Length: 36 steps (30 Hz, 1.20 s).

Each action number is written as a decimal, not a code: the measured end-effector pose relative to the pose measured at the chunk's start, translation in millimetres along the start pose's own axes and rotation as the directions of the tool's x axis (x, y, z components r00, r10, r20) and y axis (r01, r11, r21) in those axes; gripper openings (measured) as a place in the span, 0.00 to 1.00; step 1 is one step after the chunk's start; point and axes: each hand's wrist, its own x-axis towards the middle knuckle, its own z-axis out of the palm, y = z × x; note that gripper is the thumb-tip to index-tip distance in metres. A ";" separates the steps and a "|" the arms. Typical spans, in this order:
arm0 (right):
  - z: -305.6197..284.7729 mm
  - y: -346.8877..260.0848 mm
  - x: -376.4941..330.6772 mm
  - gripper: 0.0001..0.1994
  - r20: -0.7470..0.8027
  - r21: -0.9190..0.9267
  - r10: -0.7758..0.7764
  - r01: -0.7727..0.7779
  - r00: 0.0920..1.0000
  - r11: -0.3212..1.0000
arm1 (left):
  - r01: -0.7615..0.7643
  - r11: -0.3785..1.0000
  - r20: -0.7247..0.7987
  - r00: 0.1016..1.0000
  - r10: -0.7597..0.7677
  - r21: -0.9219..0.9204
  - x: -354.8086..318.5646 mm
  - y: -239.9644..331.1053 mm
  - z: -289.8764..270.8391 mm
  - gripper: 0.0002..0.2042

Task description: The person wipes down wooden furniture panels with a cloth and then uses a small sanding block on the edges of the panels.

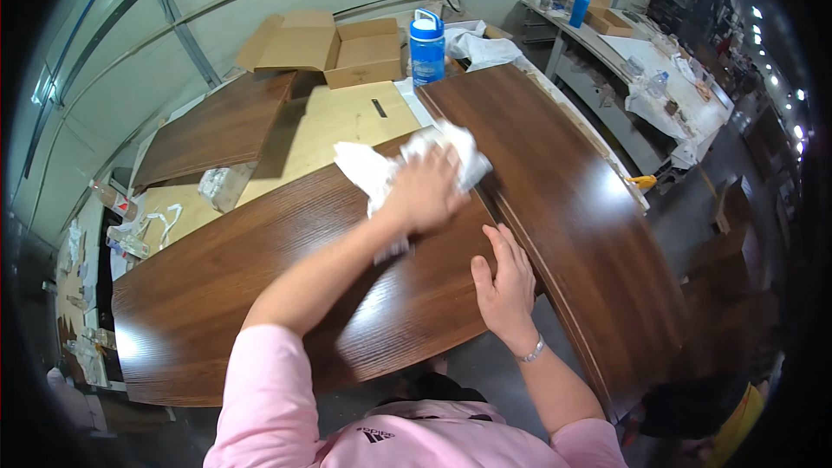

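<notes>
My left hand (425, 189) reaches forward, slightly smeared by motion, and presses a bunched white cloth (362, 169) on the far right part of a glossy dark-brown wood panel (277, 269). Nearer to me, my right hand (505, 282) lies with fingers stretched out at that panel's right end. A bracelet or watch circles its wrist. Just to its right, a second dark-brown panel (563, 182) runs lengthwise away from me, with a narrow gap between the two. Part of the cloth is hidden under my left hand.
Behind the panels are a blue water bottle (427, 56), a cardboard box (364, 52) and a small black strip (379, 107) on a pale board. Another brown panel (217, 130) rests at back left. A plastic-wrapped block (227, 186) sits beside it. A cluttered workbench (624, 61) stands back right.
</notes>
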 end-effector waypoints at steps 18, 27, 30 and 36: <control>-2.7 -4.1 -2.1 0.30 0.025 -0.067 -0.088 0.090 0.996 0.994 | 0.424 0.906 0.016 0.905 -0.424 -0.001 -125.1 -30.5 -36.8 0.31; -6.9 -2.7 -3.2 0.28 0.035 -0.056 -0.096 0.098 0.995 0.994 | 0.492 0.870 -0.044 0.870 -0.490 0.029 -233.6 -58.7 -55.0 0.31; -3.5 -6.6 -1.7 0.27 0.049 -0.081 -0.113 0.117 0.992 0.990 | 0.675 0.738 -0.175 0.726 -0.665 -0.001 -308.1 -109.9 -59.3 0.30; -8.5 -5.4 3.2 0.23 0.064 -0.144 -0.167 0.174 0.984 0.974 | 0.771 0.592 0.005 0.610 -0.793 -0.234 -364.7 -102.4 -91.6 0.38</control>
